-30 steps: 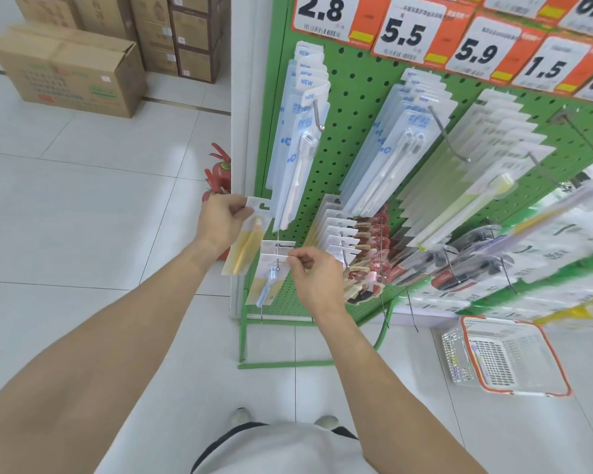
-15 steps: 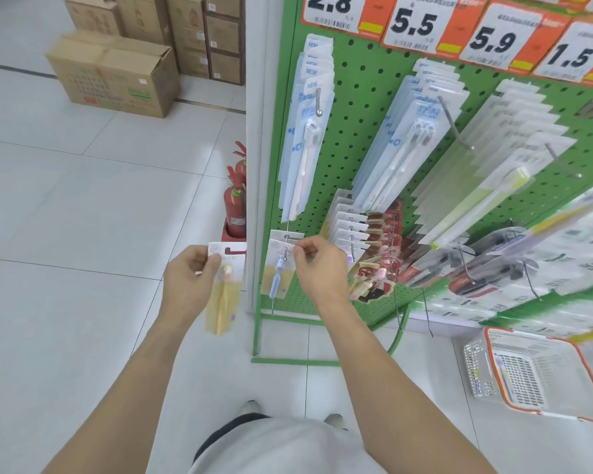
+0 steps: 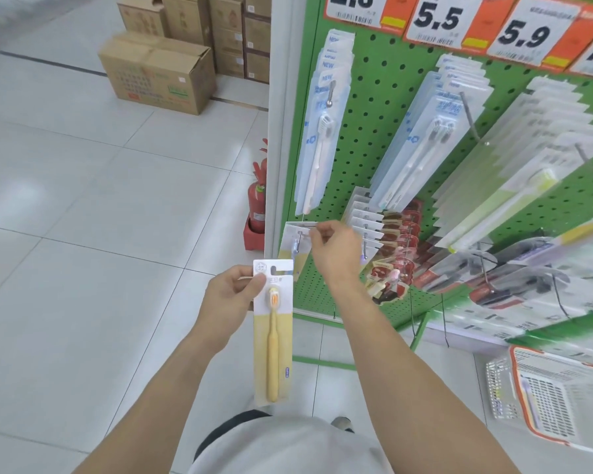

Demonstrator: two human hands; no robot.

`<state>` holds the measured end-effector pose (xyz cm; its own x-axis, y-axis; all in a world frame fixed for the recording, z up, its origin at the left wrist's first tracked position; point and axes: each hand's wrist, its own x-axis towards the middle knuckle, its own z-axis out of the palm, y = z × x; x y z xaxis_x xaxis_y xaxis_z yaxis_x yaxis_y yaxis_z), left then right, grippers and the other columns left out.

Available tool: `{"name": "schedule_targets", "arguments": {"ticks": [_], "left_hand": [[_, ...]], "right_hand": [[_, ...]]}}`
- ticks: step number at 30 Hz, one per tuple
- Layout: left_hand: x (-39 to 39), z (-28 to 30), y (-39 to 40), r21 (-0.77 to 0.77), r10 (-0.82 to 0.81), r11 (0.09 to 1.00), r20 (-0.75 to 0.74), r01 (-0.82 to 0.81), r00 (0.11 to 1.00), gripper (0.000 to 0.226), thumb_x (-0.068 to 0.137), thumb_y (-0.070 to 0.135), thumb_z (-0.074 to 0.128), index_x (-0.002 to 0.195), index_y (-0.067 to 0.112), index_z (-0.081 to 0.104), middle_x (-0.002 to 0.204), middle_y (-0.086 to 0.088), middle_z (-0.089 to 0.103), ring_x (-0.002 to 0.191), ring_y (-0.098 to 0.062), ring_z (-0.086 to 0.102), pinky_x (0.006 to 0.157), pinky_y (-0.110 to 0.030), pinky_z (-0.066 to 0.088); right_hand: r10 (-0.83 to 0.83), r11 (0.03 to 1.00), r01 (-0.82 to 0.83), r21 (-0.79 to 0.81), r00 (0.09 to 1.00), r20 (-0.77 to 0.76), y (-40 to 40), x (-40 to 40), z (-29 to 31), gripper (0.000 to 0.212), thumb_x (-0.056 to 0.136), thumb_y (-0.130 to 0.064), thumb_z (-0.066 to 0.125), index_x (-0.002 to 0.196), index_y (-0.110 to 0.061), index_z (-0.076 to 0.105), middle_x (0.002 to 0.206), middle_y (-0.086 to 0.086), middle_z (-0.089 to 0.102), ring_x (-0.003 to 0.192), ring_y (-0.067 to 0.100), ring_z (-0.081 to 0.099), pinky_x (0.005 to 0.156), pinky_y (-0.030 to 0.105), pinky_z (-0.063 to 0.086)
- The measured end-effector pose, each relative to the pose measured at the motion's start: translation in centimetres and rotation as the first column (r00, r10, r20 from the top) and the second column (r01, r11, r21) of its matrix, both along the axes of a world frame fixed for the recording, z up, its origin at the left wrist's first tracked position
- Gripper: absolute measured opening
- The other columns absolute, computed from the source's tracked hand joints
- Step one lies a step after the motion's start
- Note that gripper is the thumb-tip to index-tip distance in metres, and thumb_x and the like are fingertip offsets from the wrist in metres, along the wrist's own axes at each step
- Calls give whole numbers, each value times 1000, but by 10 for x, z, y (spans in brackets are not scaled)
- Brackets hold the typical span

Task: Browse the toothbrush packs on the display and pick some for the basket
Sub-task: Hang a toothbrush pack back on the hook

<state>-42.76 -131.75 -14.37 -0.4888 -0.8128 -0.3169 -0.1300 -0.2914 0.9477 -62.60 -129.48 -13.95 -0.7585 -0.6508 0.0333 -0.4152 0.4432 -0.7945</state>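
head cam: left hand (image 3: 231, 290) pinches 1 yellow toothbrush pack (image 3: 273, 331) by its top corner, held upright off the display. right hand (image 3: 334, 249) pinches the top of 1 pack on low hook (image 3: 293, 239) of green pegboard (image 3: 384, 131). 1 basket (image 3: 558, 388) on floor, far right.

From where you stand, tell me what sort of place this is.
Most likely a shop aisle, a supermarket or discount store. A green pegboard display carries hanging toothbrush packs under orange price tags, a shopping basket sits on the tiled floor, and the left hand holds a yellow toothbrush pack.
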Motion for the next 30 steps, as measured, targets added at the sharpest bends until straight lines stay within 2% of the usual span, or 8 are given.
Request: {"name": "schedule_targets", "arguments": {"ticks": [3,6,10,12,17,21,24,30], "left_hand": [[-9,7,8,34,-22,999,-27,23,999,15,98,12,63,108,2,68,91,-18,77,72,-24,70,75,-39,58],[-21,16,15,44,-12,999,-61,14,998,17,96,12,65,108,0,69,94,-29,73,73,-28,67,74,-42,57],[-39,29,28,48,31,999,-83,-27,996,12,96,9,65,103,0,68,87,-17,77,70,-22,70,66,-37,59],[-49,35,35,49,58,997,-81,-54,995,12,96,9,65,102,0,68,89,-13,78,73,-24,71,67,-37,60],[-75,47,52,42,37,999,-77,-34,996,19,93,14,70,106,0,68,94,-17,77,87,-37,72,83,-49,60],[-86,59,62,13,-132,991,-37,132,991,19,93,13,69,109,3,71,98,-16,77,94,-37,74,94,-51,57],[-92,60,72,-3,-212,977,12,212,977,16,94,10,68,109,5,74,97,-18,77,95,-45,72,91,-56,56],[-97,57,89,3,-122,993,14,121,992,16,95,7,65,108,2,73,96,-16,78,88,-36,74,82,-46,60]], "right_hand": [[90,995,-90,44,996,21,15,-1,10,25,99,-15,61,119,-4,68,105,8,72,95,22,68,88,36,56],[199,979,-200,24,978,64,43,-2,29,19,101,-21,57,113,-16,71,97,-4,73,85,13,70,78,24,57],[391,916,-396,-61,848,358,91,-8,36,25,105,-34,51,99,-22,72,92,3,76,87,24,74,84,49,60],[433,894,-428,-130,753,495,112,-13,36,32,103,-42,53,102,-16,71,95,5,77,90,25,74,86,49,60],[434,901,-345,-262,719,543,138,-22,28,24,96,-27,67,96,-3,67,88,20,72,74,24,66,64,35,59],[371,920,-196,-338,713,595,149,-29,27,13,101,-12,61,97,-2,67,85,22,71,71,22,67,62,34,57],[335,918,-81,-389,685,647,156,-34,33,12,102,-7,57,101,-1,67,83,8,75,69,18,69,59,27,56],[376,912,-127,-391,643,667,173,-41,33,19,99,-11,62,108,5,67,92,14,75,81,23,72,70,38,62]]}}
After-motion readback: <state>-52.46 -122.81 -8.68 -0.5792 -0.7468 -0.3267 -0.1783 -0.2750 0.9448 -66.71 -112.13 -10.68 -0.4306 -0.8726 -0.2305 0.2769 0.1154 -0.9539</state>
